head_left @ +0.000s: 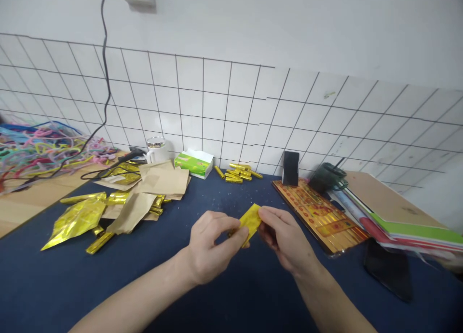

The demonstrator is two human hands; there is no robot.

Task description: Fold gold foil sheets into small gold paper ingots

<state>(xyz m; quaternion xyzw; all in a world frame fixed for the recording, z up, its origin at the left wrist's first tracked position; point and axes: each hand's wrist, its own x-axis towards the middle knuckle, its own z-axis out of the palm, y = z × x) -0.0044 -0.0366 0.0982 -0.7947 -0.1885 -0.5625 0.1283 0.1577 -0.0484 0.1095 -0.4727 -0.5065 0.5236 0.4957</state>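
Between my two hands is a small piece of gold foil paper point(252, 217), raised above the dark blue tabletop. My left hand point(217, 243) pinches its left end, thumb on top. The fingers of my right hand point(285, 234) are closed on its upper right edge. Part of the foil is hidden behind my left fingers. Beyond my hands, by the wall, lies a pile of small gold foil rolls point(238, 173). To the left are a crumpled gold foil sheet point(77, 219) and pieces of brown paper point(159, 178).
At the back stand a green tissue pack point(194, 163), a white mug point(157, 152) and an upright phone point(291, 168). A red-gold printed packet point(321, 215), a dark green cup point(327, 177) and stacked papers point(398, 207) lie right. Colourful pipe cleaners point(47, 147) heap far left.
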